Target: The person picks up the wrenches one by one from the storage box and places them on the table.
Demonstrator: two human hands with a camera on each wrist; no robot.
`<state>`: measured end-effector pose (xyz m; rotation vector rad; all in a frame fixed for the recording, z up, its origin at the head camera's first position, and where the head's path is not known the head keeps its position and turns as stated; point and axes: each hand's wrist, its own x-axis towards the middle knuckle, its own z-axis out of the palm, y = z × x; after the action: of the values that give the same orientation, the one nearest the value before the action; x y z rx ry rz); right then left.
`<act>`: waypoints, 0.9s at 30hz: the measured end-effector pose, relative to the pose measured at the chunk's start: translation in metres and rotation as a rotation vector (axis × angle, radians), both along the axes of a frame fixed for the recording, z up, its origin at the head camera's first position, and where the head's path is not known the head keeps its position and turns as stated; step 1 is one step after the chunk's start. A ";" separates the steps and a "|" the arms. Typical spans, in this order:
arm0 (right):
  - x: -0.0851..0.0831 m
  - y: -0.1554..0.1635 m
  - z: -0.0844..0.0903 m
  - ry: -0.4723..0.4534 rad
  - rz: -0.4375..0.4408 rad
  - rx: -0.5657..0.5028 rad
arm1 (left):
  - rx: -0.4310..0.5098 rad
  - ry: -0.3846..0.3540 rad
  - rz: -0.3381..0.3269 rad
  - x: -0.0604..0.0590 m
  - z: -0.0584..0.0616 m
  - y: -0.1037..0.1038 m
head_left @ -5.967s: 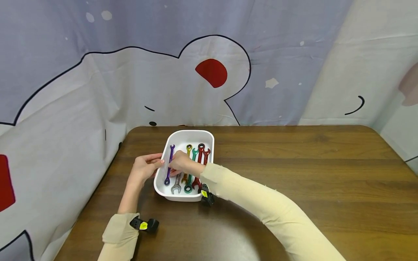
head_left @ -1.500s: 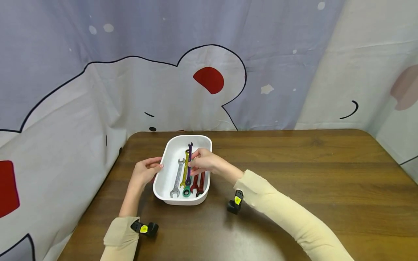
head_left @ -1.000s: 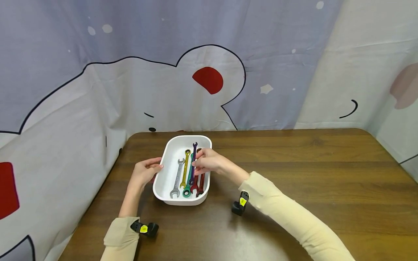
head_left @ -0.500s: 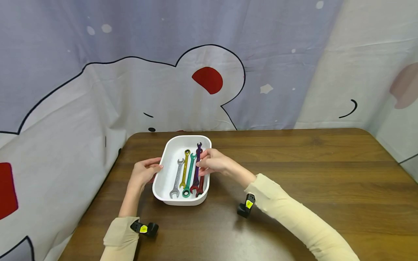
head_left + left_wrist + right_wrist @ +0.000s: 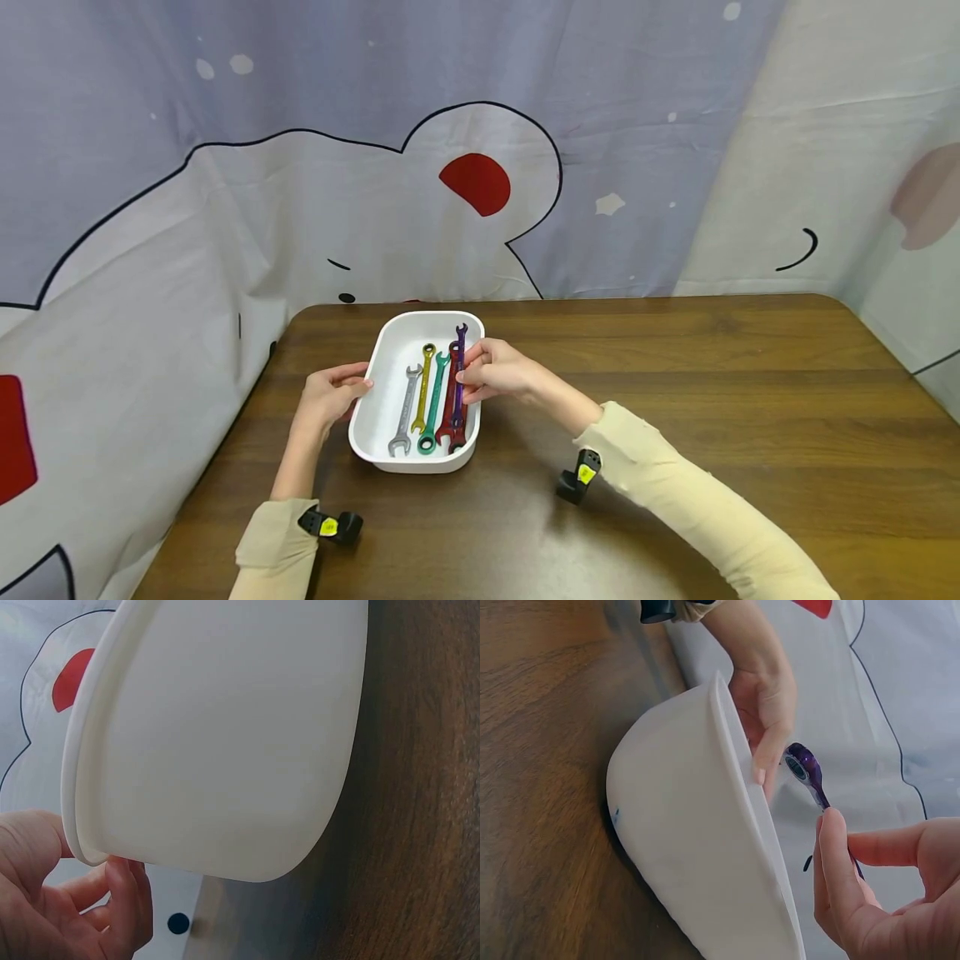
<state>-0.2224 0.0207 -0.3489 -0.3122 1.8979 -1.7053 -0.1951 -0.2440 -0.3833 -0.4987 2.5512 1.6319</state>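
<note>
The purple wrench [image 5: 458, 367] is pinched by the right hand [image 5: 497, 372] over the white tray [image 5: 390, 354] at frame centre; the tray's left rim is gripped by the left hand [image 5: 327, 398].

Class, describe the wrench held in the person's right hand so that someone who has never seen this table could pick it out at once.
On the brown wooden table stands a white tray with a row of coloured wrenches. The purple wrench is at the row's right end, pinched by the right hand above the red wrench. It alone is purple; the others are silver, yellow, green and red.
</note>
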 end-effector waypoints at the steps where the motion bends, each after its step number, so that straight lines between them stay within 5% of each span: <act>1: 0.001 0.002 0.000 0.005 0.000 0.001 | 0.000 0.001 0.000 0.000 0.000 0.000; 27: 0.007 0.037 -0.009 0.019 -0.022 0.001 | -0.017 0.001 -0.010 0.002 0.002 0.001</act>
<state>-0.2154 0.0572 -0.3578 -0.3090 1.9224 -1.7222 -0.1932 -0.2430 -0.3813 -0.4857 2.5655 1.6088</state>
